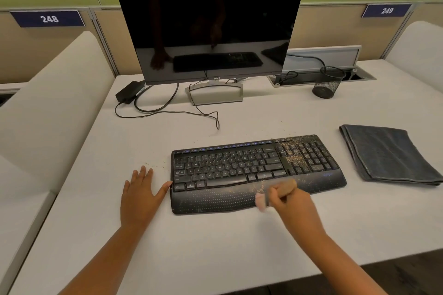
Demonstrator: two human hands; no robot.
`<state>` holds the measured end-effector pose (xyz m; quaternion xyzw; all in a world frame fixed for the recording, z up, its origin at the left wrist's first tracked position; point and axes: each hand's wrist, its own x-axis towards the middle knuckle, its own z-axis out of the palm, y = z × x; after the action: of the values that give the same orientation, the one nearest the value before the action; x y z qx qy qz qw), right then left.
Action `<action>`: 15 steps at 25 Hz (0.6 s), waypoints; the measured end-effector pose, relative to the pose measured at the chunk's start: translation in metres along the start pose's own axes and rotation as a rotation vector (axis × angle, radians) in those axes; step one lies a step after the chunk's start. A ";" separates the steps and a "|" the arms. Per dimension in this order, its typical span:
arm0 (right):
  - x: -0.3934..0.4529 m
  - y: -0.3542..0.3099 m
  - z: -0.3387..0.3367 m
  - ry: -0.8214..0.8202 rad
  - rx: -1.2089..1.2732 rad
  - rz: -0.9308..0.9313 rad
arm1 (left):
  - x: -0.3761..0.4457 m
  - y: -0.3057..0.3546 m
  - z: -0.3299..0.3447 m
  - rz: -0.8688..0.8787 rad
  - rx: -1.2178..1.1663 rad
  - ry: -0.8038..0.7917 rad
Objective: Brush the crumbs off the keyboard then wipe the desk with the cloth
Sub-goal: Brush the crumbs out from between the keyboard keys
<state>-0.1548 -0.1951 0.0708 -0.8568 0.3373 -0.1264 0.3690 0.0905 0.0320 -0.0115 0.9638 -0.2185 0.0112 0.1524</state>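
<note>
Gripping brush, right hand curled over keyboard.

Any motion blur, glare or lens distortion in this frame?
Head view: the brush in the right hand is smeared by motion; the dark monitor mirrors the keyboard and hands; wide-angle bending curves the desk edges.

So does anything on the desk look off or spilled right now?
Yes: crumbs cover the keyboard's number pad and dot its wrist rest, and a few lie on the desk left of it. The cloth lies folded, untouched.
</note>
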 end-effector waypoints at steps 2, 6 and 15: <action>0.001 0.008 -0.017 0.023 -0.097 0.052 | -0.001 0.000 0.001 0.001 -0.007 0.004; 0.013 0.006 -0.033 0.079 -0.160 0.091 | 0.000 0.000 0.000 -0.004 -0.004 0.004; 0.026 -0.023 0.017 -0.156 0.024 -0.142 | 0.000 0.001 -0.001 -0.004 0.013 -0.003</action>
<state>-0.1167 -0.1914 0.0752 -0.8813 0.2445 -0.0893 0.3944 0.0897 0.0316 -0.0101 0.9653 -0.2165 0.0108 0.1459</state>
